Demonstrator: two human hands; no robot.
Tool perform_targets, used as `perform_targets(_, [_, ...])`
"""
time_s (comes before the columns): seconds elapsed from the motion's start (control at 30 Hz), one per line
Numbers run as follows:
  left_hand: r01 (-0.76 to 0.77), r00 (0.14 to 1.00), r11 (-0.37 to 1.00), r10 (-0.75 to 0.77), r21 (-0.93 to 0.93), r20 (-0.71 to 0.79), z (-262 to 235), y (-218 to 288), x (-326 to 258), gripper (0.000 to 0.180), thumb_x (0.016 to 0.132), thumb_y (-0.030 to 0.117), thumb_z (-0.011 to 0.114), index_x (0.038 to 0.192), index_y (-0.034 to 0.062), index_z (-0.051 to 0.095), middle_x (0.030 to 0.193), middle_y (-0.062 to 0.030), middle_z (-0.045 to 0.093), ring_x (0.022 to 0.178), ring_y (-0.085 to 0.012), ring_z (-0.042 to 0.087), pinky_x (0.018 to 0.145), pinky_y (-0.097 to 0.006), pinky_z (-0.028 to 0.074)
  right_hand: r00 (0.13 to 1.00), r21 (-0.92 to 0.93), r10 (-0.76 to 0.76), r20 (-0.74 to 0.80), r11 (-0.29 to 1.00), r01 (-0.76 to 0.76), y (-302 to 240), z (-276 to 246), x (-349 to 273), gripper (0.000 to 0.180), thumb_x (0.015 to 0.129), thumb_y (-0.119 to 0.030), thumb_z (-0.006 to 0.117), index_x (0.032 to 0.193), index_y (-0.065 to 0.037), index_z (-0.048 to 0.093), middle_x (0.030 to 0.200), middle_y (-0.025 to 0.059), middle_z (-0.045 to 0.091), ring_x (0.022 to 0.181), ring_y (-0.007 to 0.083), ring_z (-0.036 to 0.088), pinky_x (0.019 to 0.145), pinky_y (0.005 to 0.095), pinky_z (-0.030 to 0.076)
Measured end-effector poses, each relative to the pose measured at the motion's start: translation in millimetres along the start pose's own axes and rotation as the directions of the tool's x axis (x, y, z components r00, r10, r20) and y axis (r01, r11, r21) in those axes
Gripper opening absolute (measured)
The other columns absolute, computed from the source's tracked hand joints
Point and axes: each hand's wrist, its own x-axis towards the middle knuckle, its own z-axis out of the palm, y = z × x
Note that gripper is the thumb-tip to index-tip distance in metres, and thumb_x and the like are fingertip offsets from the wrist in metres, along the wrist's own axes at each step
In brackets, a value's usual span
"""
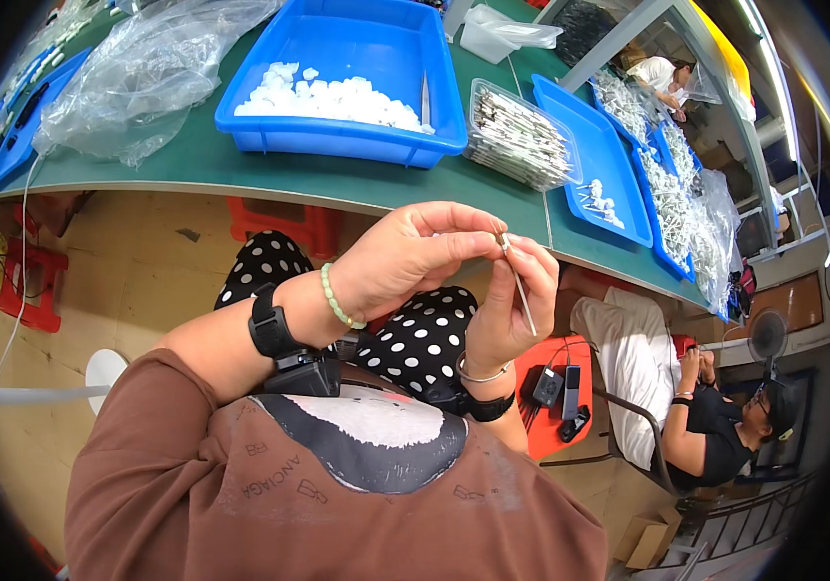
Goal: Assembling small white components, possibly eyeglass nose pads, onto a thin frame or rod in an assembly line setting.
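My left hand (417,254) and my right hand (504,315) meet in front of my chest, above my lap. Between them is a thin white stick (527,308), its lower end hanging free below my right fingers. The fingers of my right hand are closed round the stick near its upper end. My left thumb and forefinger pinch a small brownish piece at its top, partly hidden by the fingertips. Beyond my hands, a clear plastic box (523,133) full of similar thin sticks stands on the green table (183,160).
A blue tray (338,48) holds small white pieces and tweezers (425,99). Right of the box, a shallow blue tray (609,155) carries a few white-headed sticks. Plastic bags (149,82) lie at left. A red stool (562,387) bears small black devices. Another person (715,426) sits at right.
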Motion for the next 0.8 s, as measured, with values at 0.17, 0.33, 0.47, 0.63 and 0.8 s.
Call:
perform_targets(0.17, [0.023,0.999,0.991,-0.028,-0.133,-0.035,-6.8,-8.6,-9.0,0.014,0.091,0.014,0.06,0.101,0.0061,0.063,0.081,0.005,0.06,0.052,0.0014,0.033,0.042,-0.015,0.026,0.997,0.024,0.03,0.065,0.999,-0.031,2.8,-1.8,-7.8,0.018,0.081,0.004,0.067,0.096,-0.001,0.06,0.097,0.0139,0.063,0.088,0.0218,0.062,0.077,0.0291,0.052])
perform_targets(0.33, [-0.021,0.998,0.998,0.017,-0.064,-0.061,-8.0,-7.5,-14.3,0.012,0.091,0.017,0.06,0.097,0.0074,0.063,0.071,0.0086,0.05,0.052,0.001,0.031,0.043,-0.016,0.023,0.998,0.021,0.003,0.056,1.0,-0.004,6.7,3.1,-16.5,0.019,0.08,0.005,0.066,0.097,-0.002,0.058,0.099,0.0151,0.063,0.088,0.0228,0.063,0.076,0.0296,0.052])
perform_targets(0.47, [-0.019,0.997,0.999,0.016,-0.042,-0.071,-10.8,-10.8,-13.1,0.01,0.092,0.018,0.059,0.095,0.0082,0.061,0.069,0.0094,0.047,0.052,0.0008,0.031,0.043,-0.016,0.022,0.987,-0.064,-0.076,0.14,0.994,0.085,5.5,3.0,-16.3,0.015,0.088,0.004,0.057,0.101,0.001,0.051,0.106,0.0203,0.06,0.097,0.0252,0.063,0.083,0.033,0.055])
perform_targets(0.63, [-0.002,0.998,0.999,-0.001,-0.05,-0.056,-19.1,-12.4,-10.7,0.008,0.091,0.018,0.059,0.092,0.0096,0.058,0.07,0.0093,0.046,0.053,0.0012,0.03,0.043,-0.016,0.022,0.968,-0.127,-0.147,0.206,0.976,0.175,10.0,4.0,-15.7,0.016,0.087,0.006,0.057,0.101,0.001,0.051,0.106,0.0214,0.061,0.096,0.0275,0.064,0.082,0.0338,0.056])
perform_targets(0.8, [-0.009,0.999,0.992,0.004,-0.123,-0.037,-19.7,-14.0,-8.1,0.008,0.091,0.017,0.059,0.092,0.0094,0.057,0.08,0.0053,0.054,0.055,0.001,0.033,0.044,-0.014,0.023,0.959,-0.175,-0.185,0.216,0.959,0.224,12.9,2.9,-16.9,0.017,0.086,0.006,0.058,0.101,0.0,0.05,0.106,0.0215,0.061,0.095,0.0285,0.064,0.081,0.0338,0.056])
